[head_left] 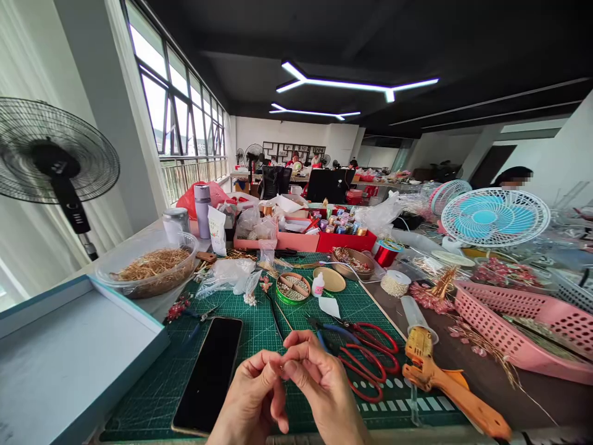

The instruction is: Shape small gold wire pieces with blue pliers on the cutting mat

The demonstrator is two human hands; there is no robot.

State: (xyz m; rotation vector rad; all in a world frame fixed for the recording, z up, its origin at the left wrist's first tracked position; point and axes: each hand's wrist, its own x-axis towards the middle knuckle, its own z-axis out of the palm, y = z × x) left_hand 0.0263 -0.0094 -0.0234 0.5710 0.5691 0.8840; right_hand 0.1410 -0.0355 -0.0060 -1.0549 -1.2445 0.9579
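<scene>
My left hand (256,390) and my right hand (320,382) meet low in the middle of the view, thumbs and forefingers pinched together. A tiny thing sits between the fingertips, too small to name. Beneath them lies a green cutting mat (152,395). A black phone (208,374) rests left of my left hand. Close to my right hand are red-handled scissors (365,374) and blue-handled pliers (340,332). Beyond my fingertips stands a divided round tin (293,288) of beads, beside a small white bottle (317,285).
An orange glue gun (430,364) and a pink basket (523,334) lie to the right. At left are a pale blue box lid (69,364) and a clear bowl (148,266) of dry strands. A red box (347,240) of thread spools stands behind. People sit farther back.
</scene>
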